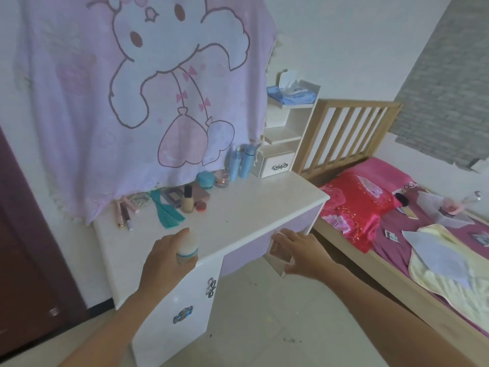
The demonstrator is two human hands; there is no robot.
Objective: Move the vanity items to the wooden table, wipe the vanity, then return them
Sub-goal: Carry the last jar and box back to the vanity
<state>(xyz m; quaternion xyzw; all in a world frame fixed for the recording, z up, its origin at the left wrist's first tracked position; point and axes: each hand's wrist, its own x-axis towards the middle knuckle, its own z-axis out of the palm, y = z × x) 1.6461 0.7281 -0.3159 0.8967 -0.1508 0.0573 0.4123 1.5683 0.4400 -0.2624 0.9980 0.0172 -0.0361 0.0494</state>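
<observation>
The left grip (164, 258) clasps a smooth, probably light white bottle (189, 242) round its body. The right grip (301, 250) pinches a clear, likely fragile glass bottle (279, 252). Both are at the front edge of the surface (238, 221).

Left grip (169, 256) and right grip (300, 251) reach forward, curled.

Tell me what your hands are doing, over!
Left hand grips white bottle. Right hand holds clear container. Both at vanity front edge. Comb and blue bottles sit at back.

Cartoon blanket (79, 107) hangs on white wall (344, 35); wooden bed (352, 128) beside; pale floor (264, 319).
</observation>
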